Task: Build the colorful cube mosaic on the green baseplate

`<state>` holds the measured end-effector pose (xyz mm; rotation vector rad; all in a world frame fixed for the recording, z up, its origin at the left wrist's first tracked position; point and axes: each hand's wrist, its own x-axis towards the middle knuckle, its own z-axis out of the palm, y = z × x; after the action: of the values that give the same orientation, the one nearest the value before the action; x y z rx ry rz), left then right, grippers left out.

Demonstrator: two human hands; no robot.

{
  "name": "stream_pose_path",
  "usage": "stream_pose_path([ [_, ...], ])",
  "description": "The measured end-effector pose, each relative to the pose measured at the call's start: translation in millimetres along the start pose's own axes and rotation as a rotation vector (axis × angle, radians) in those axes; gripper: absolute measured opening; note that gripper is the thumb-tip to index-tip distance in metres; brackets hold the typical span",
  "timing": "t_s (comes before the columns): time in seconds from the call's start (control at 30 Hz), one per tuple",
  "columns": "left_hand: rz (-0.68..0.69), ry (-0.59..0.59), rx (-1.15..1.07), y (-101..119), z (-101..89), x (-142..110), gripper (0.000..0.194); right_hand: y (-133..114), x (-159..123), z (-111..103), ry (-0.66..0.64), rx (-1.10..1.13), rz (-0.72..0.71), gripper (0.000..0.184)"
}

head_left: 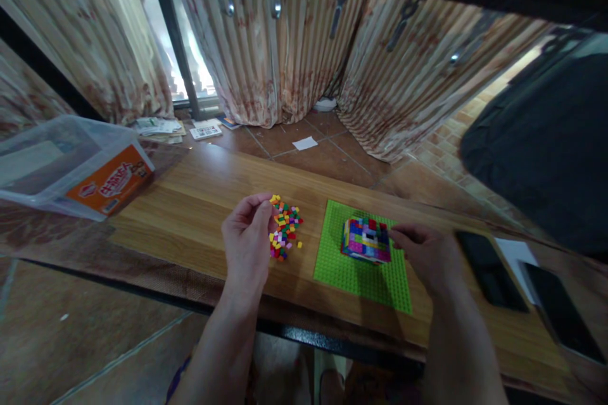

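Observation:
A small build of multicoloured toy bricks [367, 242] stands on a bright green studded baseplate [332, 266]. My right hand [427, 256] is at the build's right side, its thumb and fingers pinched together at the upper edge. Whether a brick sits between those fingertips is hidden. To the left lies a loose pile of tiny bricks [286, 221] in yellow, red, green, orange, pink and white. My left hand [247, 234] covers the pile's left edge, thumb and index finger closed in a pinch. Yellow bricks show right by its fingertips, but what it grips is too small to tell.
A clear plastic bin [80, 164] with an orange label stands at the table's left end. Two dark phones [491, 271] and a white paper [515, 253] lie on the right. Curtains [285, 44] hang behind the wooden table [190, 202]; a dark covered shape [546, 152] is at right.

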<state>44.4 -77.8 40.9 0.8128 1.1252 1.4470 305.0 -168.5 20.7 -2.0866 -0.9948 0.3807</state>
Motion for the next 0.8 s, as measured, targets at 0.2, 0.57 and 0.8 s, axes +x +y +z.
stream_pose_path([
  [0.2,0.004,-0.008,-0.002,-1.7,-0.7,0.2,0.017,3.6,2.6,4.9,0.031,-0.097,-0.005,0.042],
  [0.57,0.001,-0.012,-0.003,-1.2,-0.7,0.1,0.016,5.5,5.0,15.3,-0.003,-0.156,0.082,0.043],
  [0.8,0.015,-0.002,-0.026,-1.3,-0.5,0.2,0.013,8.6,6.1,17.1,-0.006,-0.135,0.04,0.047],
])
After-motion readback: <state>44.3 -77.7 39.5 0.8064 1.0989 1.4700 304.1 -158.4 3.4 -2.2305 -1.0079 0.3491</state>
